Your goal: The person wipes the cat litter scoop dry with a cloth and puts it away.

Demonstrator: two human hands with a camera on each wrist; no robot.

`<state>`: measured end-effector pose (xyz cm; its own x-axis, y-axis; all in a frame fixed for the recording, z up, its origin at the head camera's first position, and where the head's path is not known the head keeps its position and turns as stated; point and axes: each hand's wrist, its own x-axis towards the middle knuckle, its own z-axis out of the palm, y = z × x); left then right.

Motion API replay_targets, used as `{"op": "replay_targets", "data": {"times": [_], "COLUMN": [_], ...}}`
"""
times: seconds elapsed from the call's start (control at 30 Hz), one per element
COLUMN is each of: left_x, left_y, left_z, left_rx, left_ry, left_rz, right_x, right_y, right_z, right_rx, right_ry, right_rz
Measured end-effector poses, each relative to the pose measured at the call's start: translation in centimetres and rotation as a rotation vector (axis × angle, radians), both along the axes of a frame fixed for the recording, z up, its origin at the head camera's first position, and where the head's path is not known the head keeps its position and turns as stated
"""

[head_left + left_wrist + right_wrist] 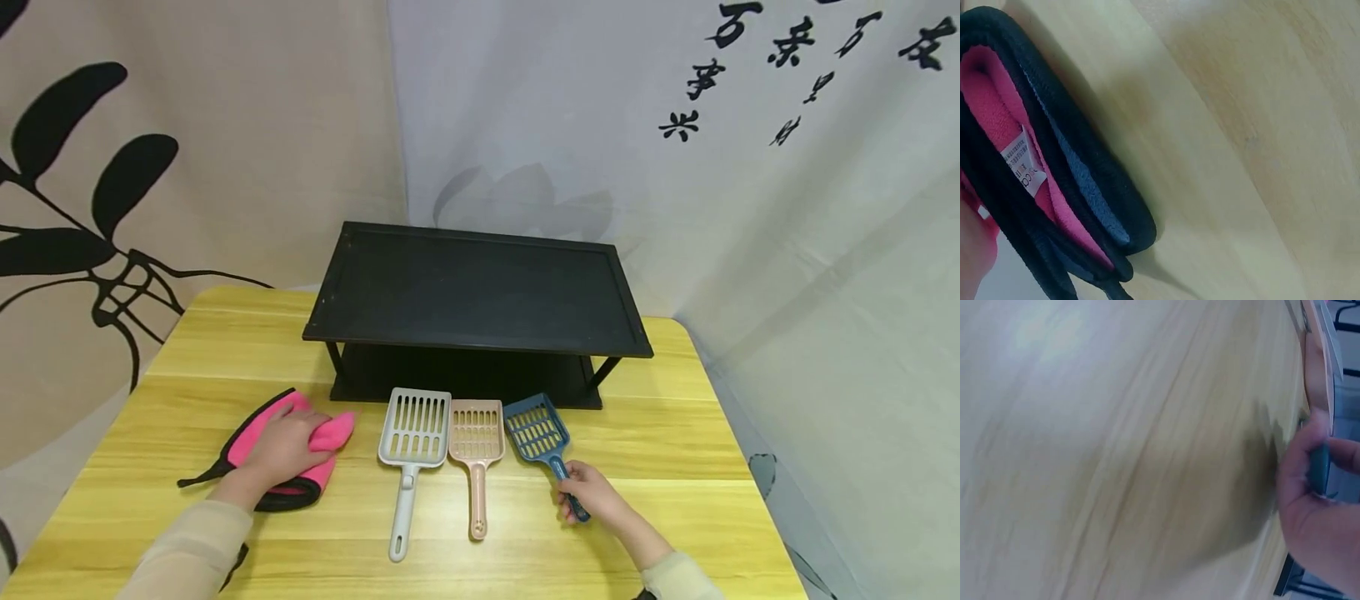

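Observation:
My left hand (288, 446) grips a folded pink cloth with black edging (243, 442) at the table's left; part of it bulges out past the fingers. In the left wrist view the folds of the pink cloth (1063, 212) show a white label (1024, 164). My right hand (592, 492) holds the handle of a blue litter scoop (537, 427), whose slotted head points toward the rack. In the right wrist view, the blue handle (1319, 467) sits between thumb and fingers. Left of it lie a pinkish-beige litter scoop (477, 479) and a larger light-grey litter scoop (406, 492), side by side.
A black two-tier rack (480, 287) stands at the back of the wooden table (337, 550), just behind the scoop heads. A printed curtain (517, 100) hangs behind the table and along its right side.

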<state>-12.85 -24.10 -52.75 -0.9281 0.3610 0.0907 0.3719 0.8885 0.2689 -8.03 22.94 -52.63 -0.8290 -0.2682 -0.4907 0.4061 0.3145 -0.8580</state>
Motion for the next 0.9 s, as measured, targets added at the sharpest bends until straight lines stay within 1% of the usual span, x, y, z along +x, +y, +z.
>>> {"op": "replay_targets", "data": {"times": [0.03,0.13,0.2,0.33,0.5,0.67,0.9], "left_x": [0.0,0.2,0.3,0.6,0.9,0.9,0.7], "left_y": [-0.2,-0.9,-1.4,-2.2,-2.7,-2.5,-1.0], "left_z": [0.0,0.2,0.4,0.8,1.5,2.6,4.5], "left_rx": [0.016,0.041,0.056,0.081,0.132,0.164,0.212], "left_ry": [0.006,0.012,0.010,0.031,0.061,0.067,0.069], "left_rz": [-0.001,0.000,0.011,0.039,0.056,0.059,0.052], "right_x": [0.0,-0.1,-0.2,-0.2,-0.3,-0.5,-0.7], "right_y": [0.2,0.8,1.2,1.9,2.7,3.2,3.0], "right_z": [0.0,0.2,0.4,0.9,1.7,2.6,3.8], "right_rx": [-0.019,-0.014,-0.012,-0.024,-0.026,-0.031,-0.032], "right_ry": [-0.013,0.003,0.007,0.011,0.027,0.039,0.082], "right_rz": [-0.001,0.009,0.017,0.030,0.047,0.070,0.102]}}
